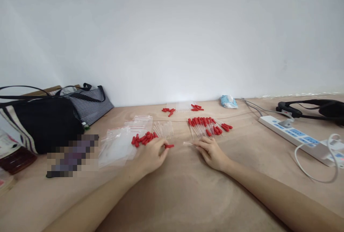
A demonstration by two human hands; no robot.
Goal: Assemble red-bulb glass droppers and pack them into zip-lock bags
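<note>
My left hand [152, 155] rests on the wooden table [182, 189], its fingertips pinching a red rubber bulb [169, 146]. My right hand [211, 151] lies on the table with its fingers closed on a thin clear pipette tube [188, 143] that points left toward the bulb. Just above my left hand lie a heap of loose red bulbs [143, 138] and a row of bare clear tubes [163, 129]. Above my right hand lies a bunch of pipettes with red bulbs fitted [208, 125].
Clear zip bags [122, 140] lie left of the bulbs. More red bulbs [168, 110] and pipettes [197, 107] sit near the wall. A black bag [40, 121] and striped bag [90, 104] stand at the left. A power strip [298, 137], black headset [317, 108] and tissue pack [229, 101] are at the right.
</note>
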